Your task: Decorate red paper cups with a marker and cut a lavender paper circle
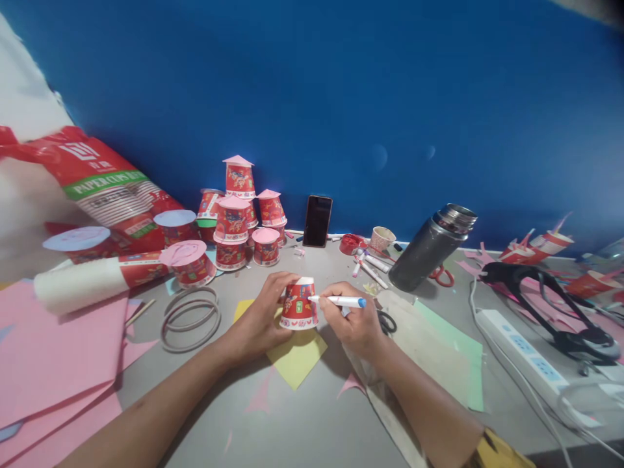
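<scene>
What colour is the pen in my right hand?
The pen is white with a blue end; head view shows it.

An upturned red paper cup (pixel 299 305), patterned, with a green patch and pale bands, stands near the yellow paper. A slim white marker (pixel 341 301) with a blue end lies level, its tip at the cup's side.

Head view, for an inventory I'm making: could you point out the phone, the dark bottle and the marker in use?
Phone (pixel 318 222): head view, on its dark screen.
Dark bottle (pixel 425 252): head view, on the side of its body.
Marker (pixel 347 301): head view, on its white barrel.
</scene>
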Demonstrator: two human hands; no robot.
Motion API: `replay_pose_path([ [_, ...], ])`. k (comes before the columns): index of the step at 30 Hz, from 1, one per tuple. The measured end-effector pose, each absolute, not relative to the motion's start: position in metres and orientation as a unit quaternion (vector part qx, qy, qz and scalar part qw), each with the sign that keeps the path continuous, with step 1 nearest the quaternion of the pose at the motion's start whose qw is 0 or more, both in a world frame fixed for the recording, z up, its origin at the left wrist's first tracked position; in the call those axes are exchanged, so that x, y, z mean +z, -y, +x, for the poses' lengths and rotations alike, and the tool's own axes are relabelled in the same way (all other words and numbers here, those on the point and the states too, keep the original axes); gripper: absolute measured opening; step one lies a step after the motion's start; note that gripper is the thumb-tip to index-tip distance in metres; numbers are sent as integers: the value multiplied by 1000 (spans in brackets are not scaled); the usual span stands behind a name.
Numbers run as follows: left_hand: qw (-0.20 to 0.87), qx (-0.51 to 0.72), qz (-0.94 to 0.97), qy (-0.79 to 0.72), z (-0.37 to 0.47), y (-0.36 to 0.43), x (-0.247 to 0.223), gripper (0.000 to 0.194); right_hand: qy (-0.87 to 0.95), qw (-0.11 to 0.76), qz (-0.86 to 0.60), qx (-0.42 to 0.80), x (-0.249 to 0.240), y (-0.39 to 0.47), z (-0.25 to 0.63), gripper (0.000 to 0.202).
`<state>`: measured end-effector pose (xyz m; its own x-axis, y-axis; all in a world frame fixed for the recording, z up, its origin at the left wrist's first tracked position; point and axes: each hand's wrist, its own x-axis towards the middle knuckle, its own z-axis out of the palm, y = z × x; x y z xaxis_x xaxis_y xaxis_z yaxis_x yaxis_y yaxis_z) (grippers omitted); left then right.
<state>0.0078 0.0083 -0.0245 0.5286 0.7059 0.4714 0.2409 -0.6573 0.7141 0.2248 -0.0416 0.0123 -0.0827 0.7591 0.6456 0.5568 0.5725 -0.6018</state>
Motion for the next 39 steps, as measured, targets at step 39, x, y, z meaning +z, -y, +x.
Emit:
replay_pose_path([
  [39,512,452,647,-340,5,-17,-23,84,686,551,-452,148,-4,27,243,16],
])
